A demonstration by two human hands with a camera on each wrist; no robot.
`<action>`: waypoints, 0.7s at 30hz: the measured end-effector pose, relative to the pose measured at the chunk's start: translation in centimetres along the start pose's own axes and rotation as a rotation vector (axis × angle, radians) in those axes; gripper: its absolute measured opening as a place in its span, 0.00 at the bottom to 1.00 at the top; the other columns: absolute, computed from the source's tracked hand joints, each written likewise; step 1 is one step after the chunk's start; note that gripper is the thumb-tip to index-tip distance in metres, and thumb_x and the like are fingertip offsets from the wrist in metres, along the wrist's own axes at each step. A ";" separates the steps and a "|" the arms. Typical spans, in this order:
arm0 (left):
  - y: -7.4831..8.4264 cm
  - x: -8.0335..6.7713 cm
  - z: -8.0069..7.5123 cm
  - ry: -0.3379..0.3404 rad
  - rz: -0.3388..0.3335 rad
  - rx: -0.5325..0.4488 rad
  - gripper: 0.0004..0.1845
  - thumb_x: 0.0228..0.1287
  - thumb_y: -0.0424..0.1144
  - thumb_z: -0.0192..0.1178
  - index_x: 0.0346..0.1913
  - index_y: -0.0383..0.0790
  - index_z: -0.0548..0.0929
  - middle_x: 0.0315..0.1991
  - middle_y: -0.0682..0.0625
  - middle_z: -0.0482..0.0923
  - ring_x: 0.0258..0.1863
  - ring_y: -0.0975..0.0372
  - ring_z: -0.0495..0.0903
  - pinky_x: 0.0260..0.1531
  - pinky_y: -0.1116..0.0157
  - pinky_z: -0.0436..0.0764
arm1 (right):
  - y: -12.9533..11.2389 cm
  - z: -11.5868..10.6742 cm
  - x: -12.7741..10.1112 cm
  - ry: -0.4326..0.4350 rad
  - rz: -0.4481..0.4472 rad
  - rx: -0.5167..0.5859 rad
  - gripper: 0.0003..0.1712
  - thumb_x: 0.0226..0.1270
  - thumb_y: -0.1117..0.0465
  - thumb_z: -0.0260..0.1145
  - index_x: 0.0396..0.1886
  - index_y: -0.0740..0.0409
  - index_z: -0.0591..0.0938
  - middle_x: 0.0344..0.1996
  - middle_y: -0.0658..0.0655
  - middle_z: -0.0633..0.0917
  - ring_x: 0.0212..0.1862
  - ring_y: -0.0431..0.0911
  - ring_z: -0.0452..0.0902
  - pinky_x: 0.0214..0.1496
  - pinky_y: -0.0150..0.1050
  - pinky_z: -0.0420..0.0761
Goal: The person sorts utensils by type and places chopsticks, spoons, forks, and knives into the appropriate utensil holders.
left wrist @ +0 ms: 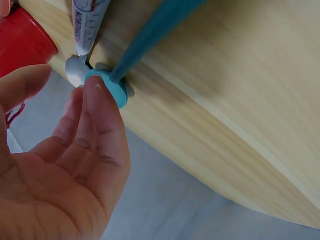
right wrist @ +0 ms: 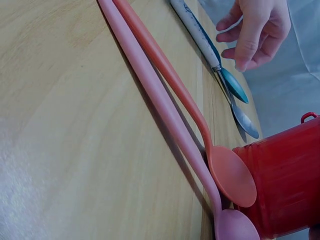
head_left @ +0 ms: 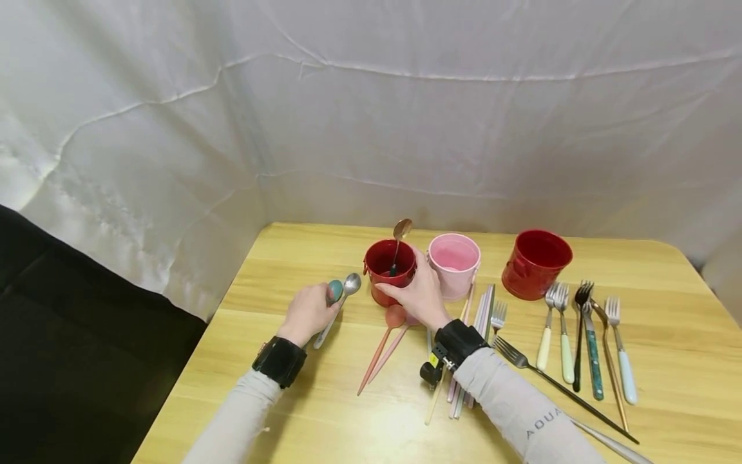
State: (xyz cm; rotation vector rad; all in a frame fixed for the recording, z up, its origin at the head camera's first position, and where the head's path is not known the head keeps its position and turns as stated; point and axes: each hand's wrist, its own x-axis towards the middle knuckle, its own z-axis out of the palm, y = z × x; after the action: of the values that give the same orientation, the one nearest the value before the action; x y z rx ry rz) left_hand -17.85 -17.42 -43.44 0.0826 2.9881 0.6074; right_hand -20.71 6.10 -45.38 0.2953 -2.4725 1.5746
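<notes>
Head view: left hand (head_left: 306,312) apparently touches teal spoon (head_left: 335,290).

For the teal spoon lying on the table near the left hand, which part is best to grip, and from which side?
Probably the handle of the teal spoon, pinched from above. It lies flat on the table beside a silver spoon, bowls pointing towards the red cup. The left hand is already over it, so the slim handle is easier than the bowl.

right hand (head_left: 418,293) hides red cup's (head_left: 387,270) front, spoon handles under left hand (head_left: 307,312)
</notes>
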 end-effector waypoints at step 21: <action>1.4 0.7 1.1 -0.034 -0.026 0.083 0.13 0.59 0.35 0.65 0.22 0.43 0.72 0.22 0.50 0.72 0.23 0.57 0.73 0.21 0.63 0.70 | 0.0 0.0 0.0 -0.008 0.003 -0.004 0.53 0.49 0.51 0.83 0.73 0.52 0.66 0.65 0.55 0.78 0.66 0.52 0.75 0.69 0.51 0.77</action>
State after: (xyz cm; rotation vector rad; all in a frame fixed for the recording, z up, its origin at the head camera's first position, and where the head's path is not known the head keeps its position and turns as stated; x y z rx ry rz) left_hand -18.41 -15.68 -43.95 0.0590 2.9763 0.4738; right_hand -20.72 6.14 -45.41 0.2977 -2.4827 1.5723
